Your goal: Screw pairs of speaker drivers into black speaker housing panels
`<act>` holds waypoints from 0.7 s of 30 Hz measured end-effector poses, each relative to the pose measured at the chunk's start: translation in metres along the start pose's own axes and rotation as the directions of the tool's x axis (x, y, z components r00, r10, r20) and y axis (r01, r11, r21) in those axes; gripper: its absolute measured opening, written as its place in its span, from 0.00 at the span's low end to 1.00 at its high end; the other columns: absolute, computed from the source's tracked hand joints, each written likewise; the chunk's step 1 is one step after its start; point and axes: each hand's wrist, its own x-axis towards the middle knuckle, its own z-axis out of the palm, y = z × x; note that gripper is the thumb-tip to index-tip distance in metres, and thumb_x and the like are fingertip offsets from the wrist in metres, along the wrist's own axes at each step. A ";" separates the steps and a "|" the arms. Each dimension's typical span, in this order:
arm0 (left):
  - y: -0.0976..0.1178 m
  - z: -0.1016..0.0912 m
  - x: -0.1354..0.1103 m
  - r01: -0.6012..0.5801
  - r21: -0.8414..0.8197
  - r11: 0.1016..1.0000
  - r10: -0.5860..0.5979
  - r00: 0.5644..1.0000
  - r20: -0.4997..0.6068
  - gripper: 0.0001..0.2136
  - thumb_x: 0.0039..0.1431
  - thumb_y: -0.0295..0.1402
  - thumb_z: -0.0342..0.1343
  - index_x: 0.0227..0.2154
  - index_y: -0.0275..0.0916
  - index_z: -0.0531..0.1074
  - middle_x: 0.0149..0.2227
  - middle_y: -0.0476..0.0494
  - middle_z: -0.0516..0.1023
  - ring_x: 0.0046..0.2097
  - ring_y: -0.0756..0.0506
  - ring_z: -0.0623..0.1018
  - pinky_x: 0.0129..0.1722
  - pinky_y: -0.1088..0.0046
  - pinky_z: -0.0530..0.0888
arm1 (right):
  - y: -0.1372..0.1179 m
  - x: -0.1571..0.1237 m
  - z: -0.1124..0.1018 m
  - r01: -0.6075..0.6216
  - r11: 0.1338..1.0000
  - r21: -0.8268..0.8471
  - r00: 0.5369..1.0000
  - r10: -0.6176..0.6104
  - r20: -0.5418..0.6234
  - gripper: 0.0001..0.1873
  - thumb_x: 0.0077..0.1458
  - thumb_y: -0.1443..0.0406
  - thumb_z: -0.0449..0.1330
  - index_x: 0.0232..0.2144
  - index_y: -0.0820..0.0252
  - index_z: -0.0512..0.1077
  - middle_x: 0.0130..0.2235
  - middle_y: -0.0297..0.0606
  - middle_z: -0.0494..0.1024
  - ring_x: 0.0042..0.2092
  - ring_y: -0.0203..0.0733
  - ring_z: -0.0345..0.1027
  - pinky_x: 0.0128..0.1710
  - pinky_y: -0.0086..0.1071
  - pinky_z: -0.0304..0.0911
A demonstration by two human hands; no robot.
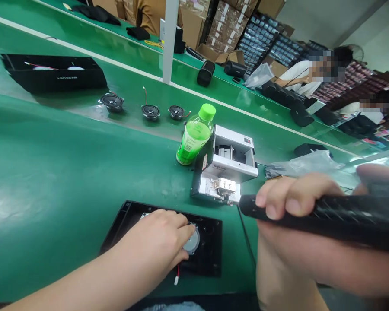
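Note:
My left hand (157,239) rests on a small round speaker driver (192,243) that sits in a black plastic panel (210,242) at the near edge of the green bench; its fingers curl around the driver. A red wire with a white plug (176,276) hangs from the driver. My right hand (298,203) is closed around a black electric screwdriver (327,216), held level above the bench with its tip pointing left, just right of the panel.
A white screw feeder box (228,166) and a green drink bottle (194,136) stand behind the panel. Three loose speaker drivers (150,111) and a black tray (52,73) lie on the conveyor (52,142). Other people sit at the far right.

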 end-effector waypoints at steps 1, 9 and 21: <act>0.001 0.000 -0.002 -0.012 0.004 1.000 0.012 1.000 -0.018 0.18 0.60 0.28 0.73 0.52 0.40 0.82 0.52 0.37 0.86 0.52 0.30 0.86 0.51 0.48 0.84 | 0.005 0.007 0.002 0.079 0.997 -0.022 0.997 -0.079 -0.017 0.35 0.59 0.30 0.58 0.44 0.49 0.80 0.23 0.29 0.77 0.21 0.44 0.68 0.25 0.41 0.70; -0.008 -0.008 -0.028 -0.019 0.039 0.999 0.033 0.917 -0.398 0.25 0.58 0.33 0.76 0.58 0.43 0.80 0.60 0.37 0.83 0.56 0.32 0.83 0.54 0.50 0.82 | 0.052 0.021 0.012 0.139 0.983 -0.123 0.987 -0.147 -0.057 0.41 0.65 0.28 0.44 0.43 0.52 0.78 0.19 0.29 0.71 0.15 0.42 0.64 0.12 0.34 0.59; -0.012 -0.003 -0.028 0.029 0.152 0.988 0.019 0.952 -0.305 0.24 0.58 0.36 0.77 0.58 0.48 0.82 0.62 0.37 0.82 0.57 0.29 0.82 0.57 0.41 0.78 | 0.038 0.014 -0.002 -0.014 1.000 -0.025 0.996 0.011 -0.090 0.43 0.59 0.26 0.51 0.50 0.54 0.74 0.19 0.25 0.72 0.14 0.40 0.60 0.12 0.34 0.59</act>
